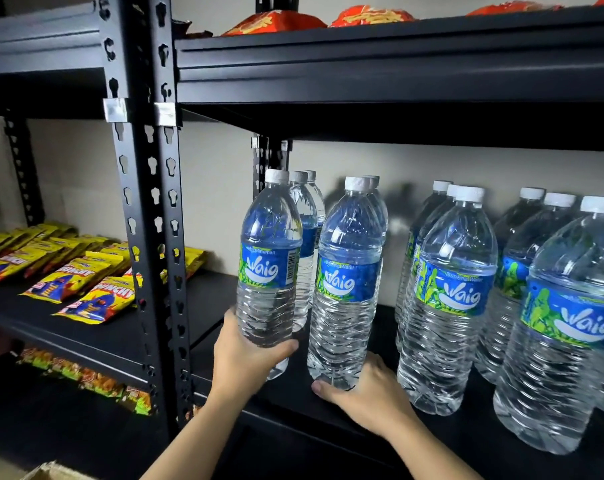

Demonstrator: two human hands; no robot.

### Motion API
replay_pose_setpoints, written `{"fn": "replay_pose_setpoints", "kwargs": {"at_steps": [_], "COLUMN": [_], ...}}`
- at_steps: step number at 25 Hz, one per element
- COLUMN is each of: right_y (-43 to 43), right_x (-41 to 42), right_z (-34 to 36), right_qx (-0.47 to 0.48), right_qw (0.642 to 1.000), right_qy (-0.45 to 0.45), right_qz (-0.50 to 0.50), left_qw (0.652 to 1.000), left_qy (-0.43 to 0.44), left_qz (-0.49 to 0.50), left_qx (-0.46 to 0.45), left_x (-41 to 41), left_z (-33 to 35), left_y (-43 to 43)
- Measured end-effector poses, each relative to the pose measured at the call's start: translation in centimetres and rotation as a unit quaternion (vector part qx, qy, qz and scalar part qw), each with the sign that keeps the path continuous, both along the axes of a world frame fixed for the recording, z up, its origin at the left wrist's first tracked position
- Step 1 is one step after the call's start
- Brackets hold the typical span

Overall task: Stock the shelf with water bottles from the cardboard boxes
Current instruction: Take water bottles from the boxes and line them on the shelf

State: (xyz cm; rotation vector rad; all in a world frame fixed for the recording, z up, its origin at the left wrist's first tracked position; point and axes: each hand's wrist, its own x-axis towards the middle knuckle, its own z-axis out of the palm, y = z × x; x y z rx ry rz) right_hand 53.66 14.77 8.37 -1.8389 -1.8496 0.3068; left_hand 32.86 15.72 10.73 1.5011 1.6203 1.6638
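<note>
My left hand (248,355) grips the lower part of a clear water bottle (269,258) with a blue label and white cap, held upright at the left end of the black shelf (293,393). My right hand (366,393) holds the base of a second such bottle (347,271), which stands at the shelf's front. Two bottles (305,216) stand behind the left one. Several more bottles (446,292) fill the shelf in rows to the right. A corner of a cardboard box (51,471) shows at the bottom left.
A black slotted upright post (155,220) stands left of the bottles. Yellow snack packets (85,271) lie on the neighbouring shelf at left, more packets (96,379) below. Orange snack bags (276,20) sit on the shelf above, whose beam (362,74) overhangs the bottles.
</note>
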Motion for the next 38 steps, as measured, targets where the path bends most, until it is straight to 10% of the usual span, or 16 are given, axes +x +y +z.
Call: {"fn": "replay_pose_setpoints", "kwargs": {"at_steps": [38], "right_y": [0.2], "right_x": [-0.2], "right_z": [-0.1], "right_qx": [0.013], "right_qw": [0.997], "right_qy": [0.072], "right_qz": [-0.018], "left_qw": [0.992], "left_qy": [0.032], "left_qz": [-0.059], "left_qx": [-0.109], "left_x": [-1.7], "left_z": [-1.6], "left_y": [3.8]}}
